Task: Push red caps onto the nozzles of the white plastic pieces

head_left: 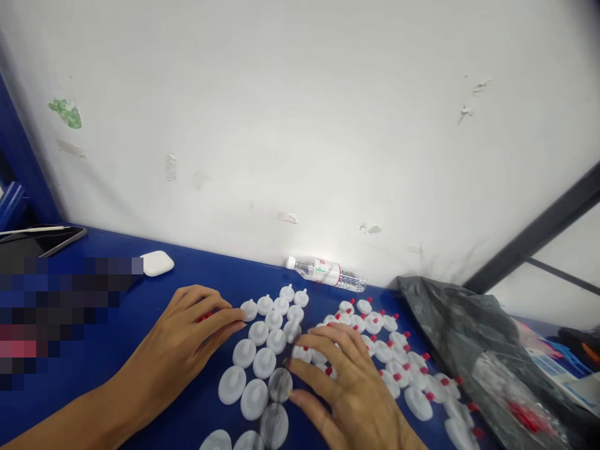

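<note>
Rows of white round discs with a small nozzle on top (264, 362) lie on the blue table (201, 265) between my hands. My left hand (194, 334) is curled over small red caps (206, 315), partly hidden by its fingers. Its thumb and index fingertips are at the edge of a nozzle disc (250, 310) in the far left row. My right hand (349, 387) hovers over the right side of the rows, thumb and index finger apart, close to another disc (280, 384); nothing shows between them. Behind it lie several white discs with red caps on their nozzles (384, 351).
A clear plastic bottle (325, 272) lies against the white wall (300, 125). At right, a black plastic bag (431, 319) and a clear bag with red pieces (525, 406) border the capped discs. A white case (158, 263) and a phone (51, 242) with a cable are at left.
</note>
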### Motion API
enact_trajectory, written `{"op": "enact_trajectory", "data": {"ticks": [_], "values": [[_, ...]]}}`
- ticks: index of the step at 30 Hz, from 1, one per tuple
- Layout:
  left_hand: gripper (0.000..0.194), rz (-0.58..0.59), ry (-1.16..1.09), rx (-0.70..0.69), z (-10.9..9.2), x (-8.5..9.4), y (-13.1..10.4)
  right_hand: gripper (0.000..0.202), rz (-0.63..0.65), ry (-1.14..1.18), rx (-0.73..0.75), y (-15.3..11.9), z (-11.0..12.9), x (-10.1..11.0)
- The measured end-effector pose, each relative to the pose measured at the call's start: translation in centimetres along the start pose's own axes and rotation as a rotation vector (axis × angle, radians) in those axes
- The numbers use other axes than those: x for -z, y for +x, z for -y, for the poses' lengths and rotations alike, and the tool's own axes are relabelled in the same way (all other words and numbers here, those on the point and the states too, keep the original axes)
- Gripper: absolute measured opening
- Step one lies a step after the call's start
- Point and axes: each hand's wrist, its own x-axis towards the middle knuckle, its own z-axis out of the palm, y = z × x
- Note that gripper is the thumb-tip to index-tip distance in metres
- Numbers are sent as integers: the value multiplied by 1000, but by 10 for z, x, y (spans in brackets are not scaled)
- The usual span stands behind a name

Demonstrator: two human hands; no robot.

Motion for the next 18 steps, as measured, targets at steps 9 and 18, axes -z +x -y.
{"op": "enact_trajectory", "data": {"ticks": [9,18], "values": [[33,26,-64,-109,-15,12,11,19,-30,197,-57,-4,8,-7],[75,192,-220,-92,-28,22,-6,6,-109,261,-88,0,15,-7]]}}
